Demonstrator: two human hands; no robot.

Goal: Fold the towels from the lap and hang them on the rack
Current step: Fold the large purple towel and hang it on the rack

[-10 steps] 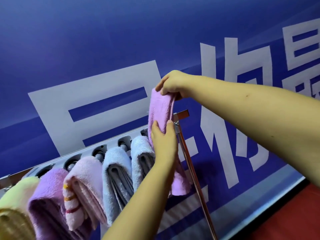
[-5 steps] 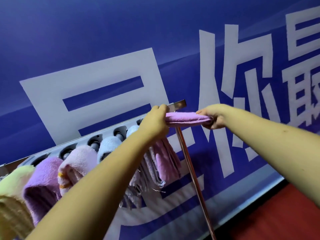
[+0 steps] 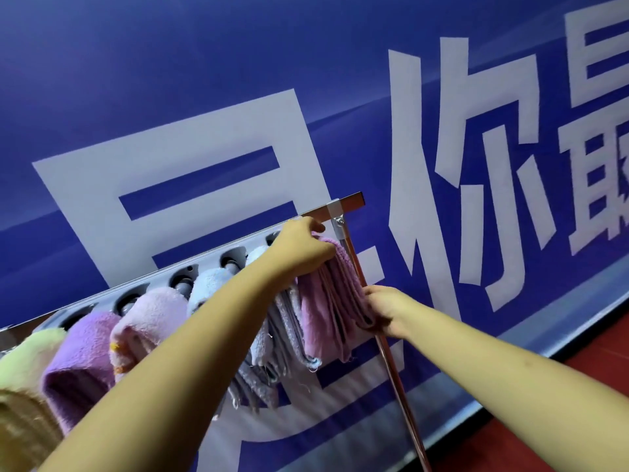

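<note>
Pink towel (image 3: pixel 326 301) now draped; 6 towels total

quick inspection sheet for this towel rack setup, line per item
surface: rack, metal bar along a row of pegs, slanted leg on the right
job's things: pink towel draped at the rack's right end; blue, light pink, purple and yellow-green towels hang to its left
clutter: nothing seen
grips: left hand rests on top of the pink towel; right hand pinches its lower edge
cables: nothing seen
surroundings: blue banner with large white characters; red floor at lower right
</note>
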